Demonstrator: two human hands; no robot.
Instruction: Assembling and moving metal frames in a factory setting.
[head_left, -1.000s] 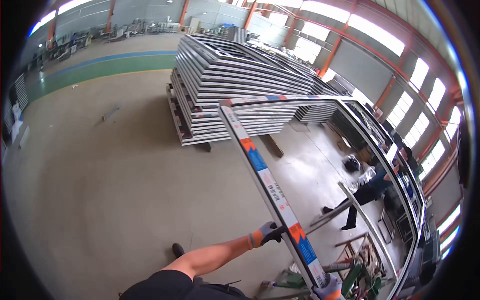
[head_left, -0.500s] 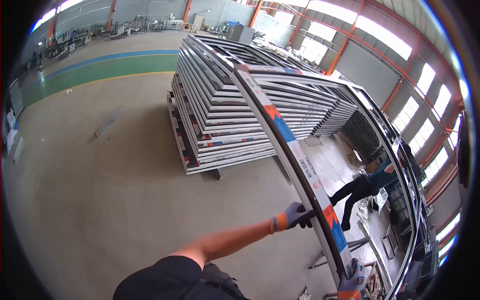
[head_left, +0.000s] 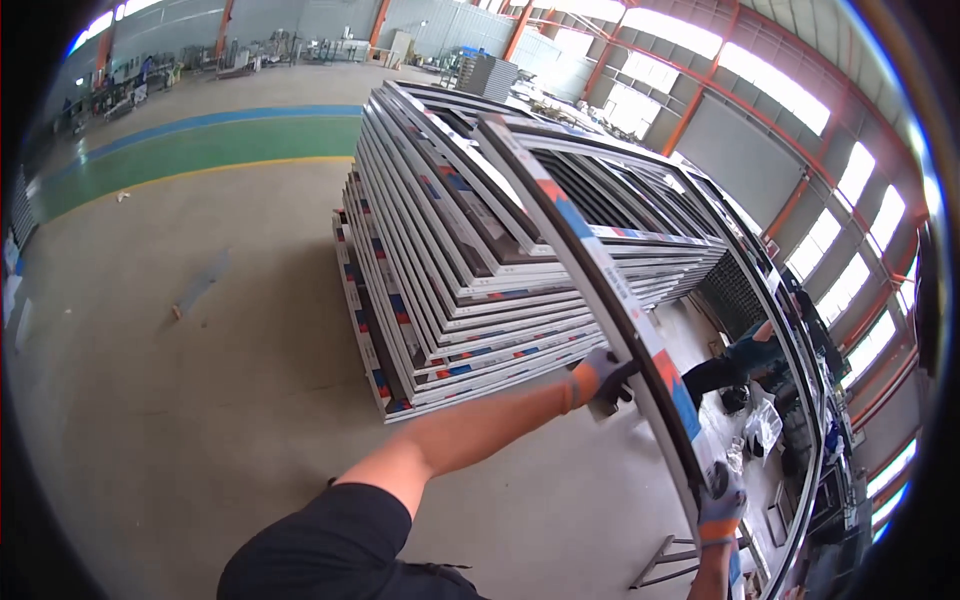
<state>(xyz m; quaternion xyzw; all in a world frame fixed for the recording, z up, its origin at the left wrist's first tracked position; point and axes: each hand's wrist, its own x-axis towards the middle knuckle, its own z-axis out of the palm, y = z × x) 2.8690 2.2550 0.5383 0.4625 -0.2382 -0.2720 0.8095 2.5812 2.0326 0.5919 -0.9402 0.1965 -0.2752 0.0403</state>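
A large metal window or door frame (head_left: 594, 262), silver and dark with red, blue and white protective film, slants across my front, its far end over the stack. My left hand (head_left: 602, 382), in a grey and orange glove, is closed at the frame's left edge; some fingers are hidden behind the bar. Lower down the same bar, my right hand (head_left: 722, 497), in a matching glove, grips it from the right. A tall stack of similar frames (head_left: 480, 320) lies just beyond, its frames piled flat.
Another person (head_left: 745, 358) stands at the right, seen through the frame, partly hidden by it. Below the frame is a metal trestle (head_left: 668, 562). Clear plastic wrap (head_left: 763, 425) lies beyond it. A loose strip (head_left: 200, 288) rests on the floor at left, near a green lane (head_left: 220, 143).
I have come closer to the stack with the frame in both hands. The frame's far end now lies over the stack. The other person has moved toward the stack too.
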